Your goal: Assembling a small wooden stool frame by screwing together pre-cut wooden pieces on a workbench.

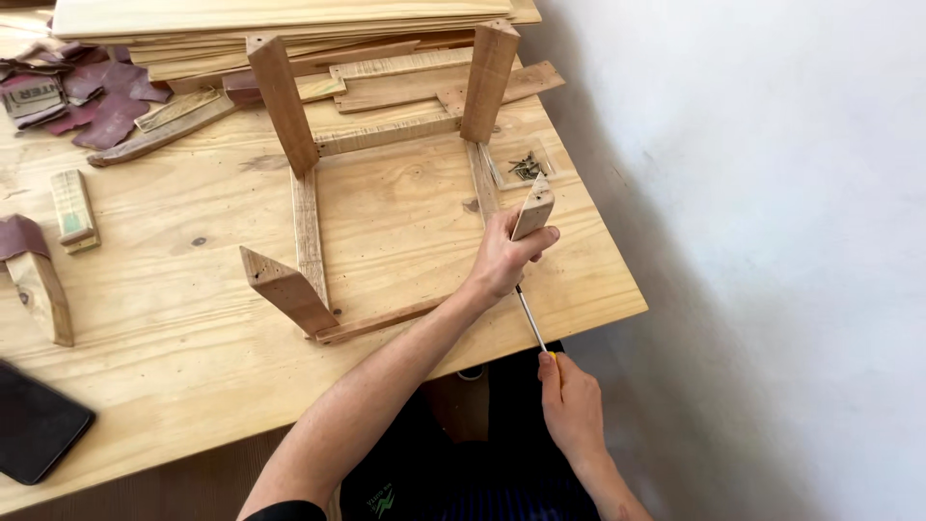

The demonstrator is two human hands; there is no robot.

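Item: small wooden frame [386, 193], upside down, four angled legs up, thin rails joining them; unfinished pale wood w/ darker legs. Sits near bench's right edge.
L hand [502, 260] wrapped around near-right leg [533, 207].
R hand [571, 405] closed on screwdriver [531, 323], off bench's front edge, shaft running up to leg's base.
Bench [193, 318]: pale pine top. Screws [526, 167] in shallow tray at right edge; plank stack [280, 19] at back; sandpaper scraps [87, 92] back-left; dark phone [34, 425] front-left.
Room: white wall [772, 193] to right.
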